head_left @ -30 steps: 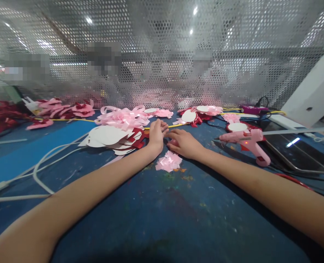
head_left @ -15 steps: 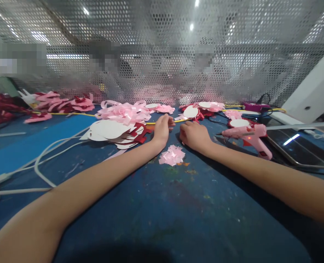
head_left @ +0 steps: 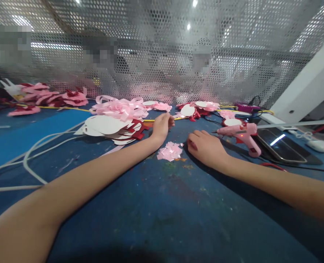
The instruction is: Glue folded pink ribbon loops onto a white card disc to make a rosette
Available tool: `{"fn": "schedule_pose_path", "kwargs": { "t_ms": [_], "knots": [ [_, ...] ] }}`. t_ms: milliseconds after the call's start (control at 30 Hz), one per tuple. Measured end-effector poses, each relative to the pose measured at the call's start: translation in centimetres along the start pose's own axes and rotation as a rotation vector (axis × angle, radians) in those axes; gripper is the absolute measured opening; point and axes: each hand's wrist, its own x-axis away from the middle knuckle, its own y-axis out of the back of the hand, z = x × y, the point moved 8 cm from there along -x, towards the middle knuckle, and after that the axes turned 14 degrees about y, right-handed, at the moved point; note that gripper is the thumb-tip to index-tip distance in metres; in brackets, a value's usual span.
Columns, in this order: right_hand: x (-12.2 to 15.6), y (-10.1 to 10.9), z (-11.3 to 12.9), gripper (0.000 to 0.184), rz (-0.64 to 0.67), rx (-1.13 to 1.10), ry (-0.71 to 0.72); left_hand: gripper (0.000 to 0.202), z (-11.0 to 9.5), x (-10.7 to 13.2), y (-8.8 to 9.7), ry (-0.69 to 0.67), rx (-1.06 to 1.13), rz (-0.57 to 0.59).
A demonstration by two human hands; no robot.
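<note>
Resting low over the blue table (head_left: 162,212), your two hands stand apart, with a pink bow (head_left: 170,151) lying on the tabletop between them, a little nearer to you. Your left hand (head_left: 161,128) is turned on its side, palm inward, its fingers loosely bent rather than spread. Your right hand (head_left: 207,148) lies back up, its fingers curled down and in towards the tabletop, more tightly than those of the left. The fingertips are partly hidden from this angle, so you cannot tell here whether either hand pinches a small piece. Neither one touches the pink bow; a tiny pink scrap (head_left: 181,144) lies in the gap between the bow and your right fingers.

Just beside your left wrist, on its outer side, you have a stack of white cards (head_left: 104,126) with dark red pieces at its near-hand end. A heap of pink ribbon (head_left: 120,107) lies behind that stack, and a yellow cord (head_left: 149,120) runs across the table past the far side of your left hand. To the right of your right hand sits a pink glue gun (head_left: 240,133), its nozzle pointing left, near your knuckles, its small red light glowing. A dark phone (head_left: 282,146) lies beyond its handle. Across the back of the table stands a perforated metal screen (head_left: 156,29).
</note>
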Motion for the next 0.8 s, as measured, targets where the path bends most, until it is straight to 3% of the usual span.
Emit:
{"fn": "schedule_pose_path", "kwargs": {
  "t_ms": [267,433,500,600,800],
  "knots": [
    [7.5,2.6,5.1,0.013,-0.031,-0.161,0.122,0.029,-1.1,0.7,-0.5,-0.111,-0.173,0.041],
    [9.8,5.0,6.8,0.015,-0.092,-0.314,0.174,0.016,-2.0,2.8,-3.0,-0.262,-0.423,0.222],
    [9.2,6.2,6.1,0.024,-0.122,-0.307,0.165,0.012,-1.8,3.4,-3.9,-0.294,-0.505,0.293],
    [6.7,6.6,3.9,0.023,-0.113,-0.251,0.129,0.013,-1.6,3.2,-4.4,-0.310,-0.569,0.313],
    [0.3,2.0,-0.7,0.027,0.022,-0.083,-0.075,0.019,-2.0,2.1,-3.5,-0.290,-0.565,0.244]
  ]
}}
